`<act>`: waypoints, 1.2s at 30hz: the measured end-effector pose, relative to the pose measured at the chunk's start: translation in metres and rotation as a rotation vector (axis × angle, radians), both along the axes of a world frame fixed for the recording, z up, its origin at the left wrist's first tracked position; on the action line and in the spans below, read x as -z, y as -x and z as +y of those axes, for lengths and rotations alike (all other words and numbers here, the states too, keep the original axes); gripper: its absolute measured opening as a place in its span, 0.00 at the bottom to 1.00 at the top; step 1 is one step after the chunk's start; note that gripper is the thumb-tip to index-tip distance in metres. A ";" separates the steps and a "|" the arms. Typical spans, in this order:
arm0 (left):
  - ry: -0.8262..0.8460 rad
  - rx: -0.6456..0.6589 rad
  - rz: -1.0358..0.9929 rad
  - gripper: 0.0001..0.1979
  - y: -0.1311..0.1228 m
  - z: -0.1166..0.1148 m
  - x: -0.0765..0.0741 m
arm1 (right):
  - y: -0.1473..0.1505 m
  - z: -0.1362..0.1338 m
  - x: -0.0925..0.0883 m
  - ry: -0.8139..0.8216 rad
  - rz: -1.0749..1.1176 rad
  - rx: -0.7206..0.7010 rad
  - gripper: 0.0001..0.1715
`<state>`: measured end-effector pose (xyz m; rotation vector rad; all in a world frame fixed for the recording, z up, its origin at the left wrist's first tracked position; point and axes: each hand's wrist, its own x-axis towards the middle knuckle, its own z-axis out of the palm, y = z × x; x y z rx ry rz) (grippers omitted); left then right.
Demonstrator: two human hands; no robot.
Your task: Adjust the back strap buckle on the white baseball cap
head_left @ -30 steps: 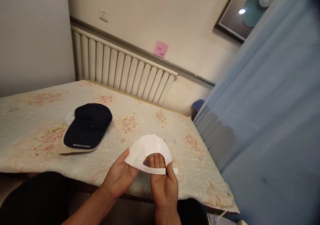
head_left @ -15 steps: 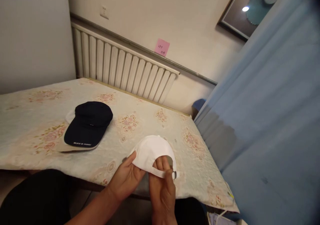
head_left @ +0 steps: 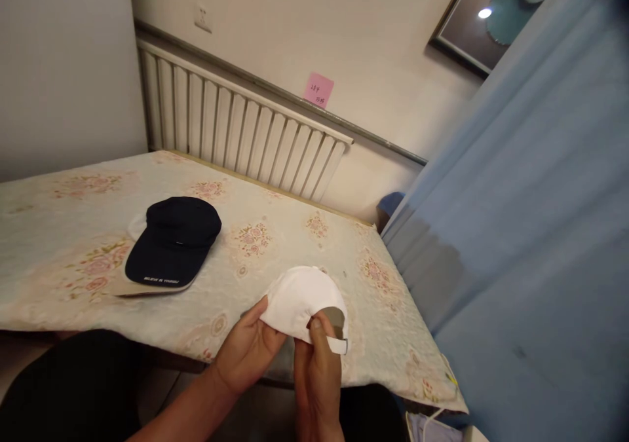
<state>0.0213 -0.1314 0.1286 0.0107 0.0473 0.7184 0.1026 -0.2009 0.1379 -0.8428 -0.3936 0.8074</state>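
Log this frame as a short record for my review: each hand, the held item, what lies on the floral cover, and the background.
Left hand: grips one side of the white cap, thumb on top
Right hand: at the cap's rear opening, thumb over the strap
Held item: white cap, rear opening toward the camera
On floral cover: dark cap with brim lettering, over a beige brim
Background: radiator, pink note, blue curtain

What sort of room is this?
Probably a room in someone's home, perhaps a bedroom: there's a radiator on the wall, a long blue curtain and a flowery cover over a wide, flat surface.
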 end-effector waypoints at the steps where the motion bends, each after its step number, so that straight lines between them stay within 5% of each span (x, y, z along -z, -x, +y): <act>1: 0.006 -0.009 0.003 0.26 0.001 0.002 0.000 | -0.001 0.000 0.000 0.001 -0.001 -0.002 0.14; 13: 0.038 -0.044 0.088 0.26 0.002 0.003 -0.002 | -0.010 -0.004 0.003 -0.105 -0.048 0.034 0.14; 19: 0.013 0.016 0.134 0.28 -0.004 -0.011 -0.003 | 0.010 -0.004 0.004 -0.080 -0.119 0.131 0.30; 30: 0.023 -0.013 0.062 0.28 0.000 -0.001 0.000 | 0.000 -0.003 0.011 0.045 -0.097 0.206 0.30; 36: 0.010 -0.042 0.089 0.26 0.005 0.003 -0.005 | 0.001 -0.002 0.010 -0.037 -0.036 0.146 0.31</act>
